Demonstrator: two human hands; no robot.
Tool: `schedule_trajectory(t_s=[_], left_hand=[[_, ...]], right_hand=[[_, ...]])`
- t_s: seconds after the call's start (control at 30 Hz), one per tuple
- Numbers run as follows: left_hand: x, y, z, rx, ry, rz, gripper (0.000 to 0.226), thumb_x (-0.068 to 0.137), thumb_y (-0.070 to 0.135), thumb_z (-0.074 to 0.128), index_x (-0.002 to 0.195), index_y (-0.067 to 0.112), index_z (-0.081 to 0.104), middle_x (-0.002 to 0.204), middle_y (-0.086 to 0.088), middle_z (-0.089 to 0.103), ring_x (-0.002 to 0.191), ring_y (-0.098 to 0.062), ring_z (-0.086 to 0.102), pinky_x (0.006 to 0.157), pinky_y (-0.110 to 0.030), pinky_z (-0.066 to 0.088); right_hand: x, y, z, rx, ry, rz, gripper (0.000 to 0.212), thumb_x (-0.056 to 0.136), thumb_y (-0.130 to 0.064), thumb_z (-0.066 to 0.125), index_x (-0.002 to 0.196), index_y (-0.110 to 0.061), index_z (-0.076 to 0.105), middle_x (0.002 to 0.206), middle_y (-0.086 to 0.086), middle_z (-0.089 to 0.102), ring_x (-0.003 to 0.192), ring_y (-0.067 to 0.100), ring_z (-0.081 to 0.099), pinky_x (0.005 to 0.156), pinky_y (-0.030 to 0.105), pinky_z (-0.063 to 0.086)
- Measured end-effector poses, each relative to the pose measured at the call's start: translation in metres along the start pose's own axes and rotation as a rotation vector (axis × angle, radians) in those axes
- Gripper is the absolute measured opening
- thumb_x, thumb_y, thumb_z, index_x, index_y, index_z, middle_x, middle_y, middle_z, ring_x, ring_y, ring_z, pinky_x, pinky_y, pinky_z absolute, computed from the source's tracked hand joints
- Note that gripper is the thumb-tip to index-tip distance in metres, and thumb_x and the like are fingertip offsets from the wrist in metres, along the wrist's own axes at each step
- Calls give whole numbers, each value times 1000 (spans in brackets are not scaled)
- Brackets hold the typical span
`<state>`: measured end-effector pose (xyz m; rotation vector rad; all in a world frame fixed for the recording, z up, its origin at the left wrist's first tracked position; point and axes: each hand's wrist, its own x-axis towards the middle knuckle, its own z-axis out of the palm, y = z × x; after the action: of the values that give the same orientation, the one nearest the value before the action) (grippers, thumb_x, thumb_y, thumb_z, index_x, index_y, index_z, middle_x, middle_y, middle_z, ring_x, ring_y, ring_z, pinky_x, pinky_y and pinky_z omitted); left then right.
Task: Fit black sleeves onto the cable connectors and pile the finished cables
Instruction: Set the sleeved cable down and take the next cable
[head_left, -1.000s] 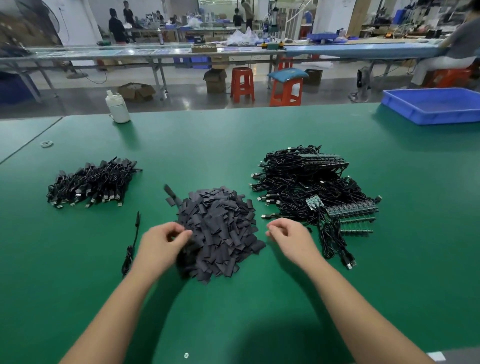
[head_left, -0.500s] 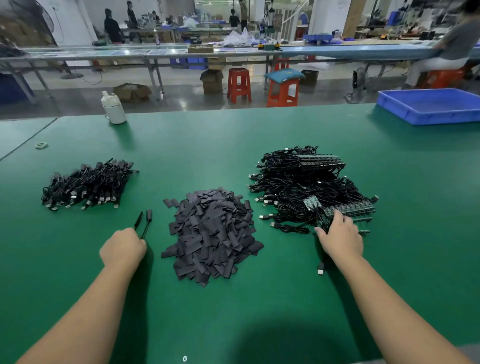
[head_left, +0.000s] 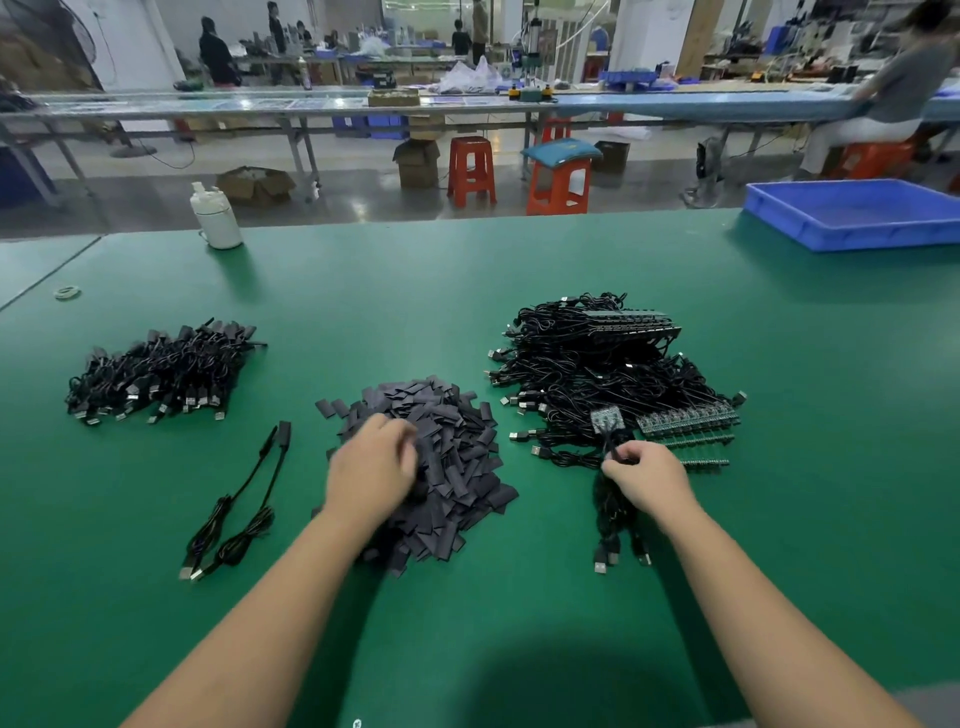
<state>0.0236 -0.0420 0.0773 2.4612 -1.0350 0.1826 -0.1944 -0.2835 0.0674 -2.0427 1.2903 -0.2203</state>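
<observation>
A heap of flat black sleeves (head_left: 447, 457) lies in the middle of the green table (head_left: 519, 623). My left hand (head_left: 371, 470) rests on the heap's left side with fingers curled into the sleeves; what it holds is hidden. My right hand (head_left: 647, 480) pinches a small bunch of black cables (head_left: 615, 514) just below their little circuit boards, the plugs trailing toward me. Behind it lies the tangled stock of unsleeved cables (head_left: 597, 374) with board strips. Two sleeved cables (head_left: 234, 509) lie loose at the left. Farther left sits the finished pile (head_left: 161, 374).
A white bottle (head_left: 215, 215) stands at the table's far edge on the left. At the far right corner sits a blue plastic tray (head_left: 857, 213). A small tape ring (head_left: 66, 292) lies far left. Stools, benches and people are beyond the table.
My left hand has let go of the sleeved cables at the left and moved right onto the sleeve heap. My right hand has pulled a bunch of cables out of the stock toward me.
</observation>
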Motion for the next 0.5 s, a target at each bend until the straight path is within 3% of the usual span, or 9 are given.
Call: schedule_trajectory(t_s=[0.13,0.2,0.27,0.4,0.47,0.5], left_hand=[[-12,63,22,-418,-339,1,23,96,37,56,115,30,68,108,17,69,83,2,62,74,-9,43],[-15,87,33,-576,-433,-76,36,97,39,57,128,22,62,121,11,65,103,-2,60,89,-14,39],[-15,103,38,-784,-430,-207,39,96,37,60,129,17,61,119,7,66,107,-9,60,94,-22,43],[-11,116,33,-1135,-325,-321,12,95,14,63,88,7,68,77,-4,69,71,-16,63,73,-32,52],[-10,117,28,-1173,-324,-303,15,95,7,62,81,7,66,71,-8,66,66,-18,61,67,-30,53],[-9,118,25,-1170,-330,-290,15,95,7,62,81,7,66,71,-8,67,65,-17,62,64,-27,54]], right_hand=[[-26,-13,10,105,-76,-240,5,89,-26,69,84,-28,68,80,-5,63,71,13,56,66,28,44],[-36,-19,13,62,-108,-364,9,87,-25,72,86,-33,68,89,-4,59,81,14,58,74,28,44],[-45,-25,14,35,-152,-448,14,86,-25,72,85,-37,66,88,-5,54,80,14,56,71,25,40],[-52,-29,9,68,-189,-502,15,87,-33,72,84,-46,65,86,-6,52,76,9,53,66,21,37],[-51,-31,4,104,-167,-481,6,89,-41,69,94,-39,70,93,-4,57,82,10,57,72,25,44],[-50,-32,2,131,-139,-463,15,90,-43,67,102,-34,70,99,-5,59,89,9,59,78,26,46]])
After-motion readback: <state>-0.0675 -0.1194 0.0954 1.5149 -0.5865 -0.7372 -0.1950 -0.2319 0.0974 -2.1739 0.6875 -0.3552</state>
